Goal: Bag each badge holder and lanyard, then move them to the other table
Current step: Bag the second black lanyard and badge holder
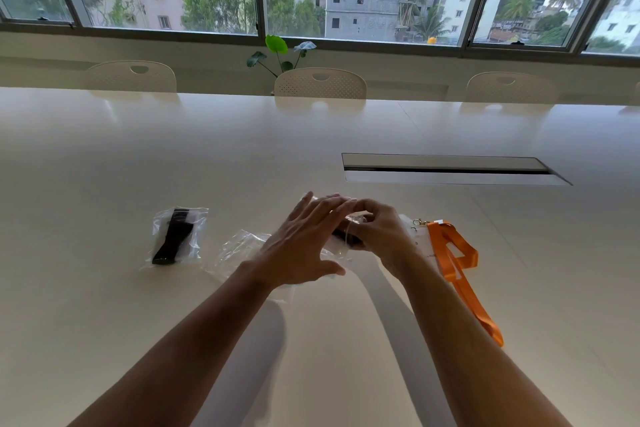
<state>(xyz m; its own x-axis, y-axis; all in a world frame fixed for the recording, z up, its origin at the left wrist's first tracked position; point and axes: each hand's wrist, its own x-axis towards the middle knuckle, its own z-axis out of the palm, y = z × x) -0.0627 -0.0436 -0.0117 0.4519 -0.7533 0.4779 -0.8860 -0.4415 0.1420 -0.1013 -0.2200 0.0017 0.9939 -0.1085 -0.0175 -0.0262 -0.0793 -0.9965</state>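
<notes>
Both hands hold crinkly clear bag

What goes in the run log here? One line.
left hand: open on bag | right hand: pinching bag | orange lanyard: unbagged

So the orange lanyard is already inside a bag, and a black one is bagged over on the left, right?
Not quite. The head view shows the orange lanyard lying loose on the table, not bagged. The black lanyard on the left is in its bag.
</notes>
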